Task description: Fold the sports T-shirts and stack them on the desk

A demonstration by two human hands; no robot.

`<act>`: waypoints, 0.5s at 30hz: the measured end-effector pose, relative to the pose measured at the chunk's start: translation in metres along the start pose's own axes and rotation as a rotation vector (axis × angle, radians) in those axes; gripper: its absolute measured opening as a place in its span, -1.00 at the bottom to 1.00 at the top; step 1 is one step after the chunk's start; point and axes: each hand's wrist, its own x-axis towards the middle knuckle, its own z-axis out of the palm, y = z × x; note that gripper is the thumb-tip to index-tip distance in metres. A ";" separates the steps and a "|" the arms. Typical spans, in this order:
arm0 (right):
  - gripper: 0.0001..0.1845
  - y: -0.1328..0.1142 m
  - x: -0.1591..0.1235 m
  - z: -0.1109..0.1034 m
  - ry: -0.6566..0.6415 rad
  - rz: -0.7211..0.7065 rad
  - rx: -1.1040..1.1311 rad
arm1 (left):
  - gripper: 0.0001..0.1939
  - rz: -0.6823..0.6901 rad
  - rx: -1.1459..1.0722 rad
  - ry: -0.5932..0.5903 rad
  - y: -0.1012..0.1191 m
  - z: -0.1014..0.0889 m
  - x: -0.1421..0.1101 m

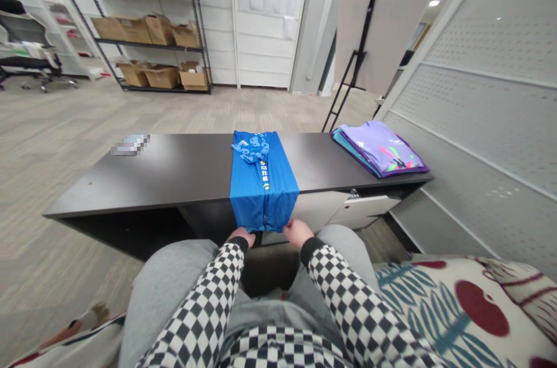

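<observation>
A blue T-shirt (282, 168), folded into a long strip, lies across the dark low cabinet (183, 170) and hangs over its front edge. A patterned light-blue part lies on its far end, and white and yellow print runs down its middle. At the lower left corner of the hanging end, my left hand (242, 235) is closed on the cloth. My right hand (297, 233) pinches the lower right corner. The fingertips of both hands are partly hidden by the fabric and by the hands themselves.
Folded shirts (378, 147), purple on top, are stacked at the cabinet's right end. A pixelated flat item (130, 144) lies at the left. Below the top, a white drawer front (365, 205) stands ajar. A patterned cushion (461, 310) is at my right, beside a perforated panel (487, 95).
</observation>
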 end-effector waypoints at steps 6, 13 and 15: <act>-0.66 0.007 0.030 -0.021 0.242 0.078 0.407 | -0.53 -0.049 -0.246 0.169 -0.011 -0.039 0.017; -0.45 -0.006 0.025 -0.006 0.164 0.015 0.689 | -0.58 0.062 -0.581 0.158 0.003 -0.028 0.019; -0.41 -0.006 0.020 -0.005 0.083 0.002 0.692 | -0.65 0.072 -0.587 0.080 -0.001 -0.025 0.013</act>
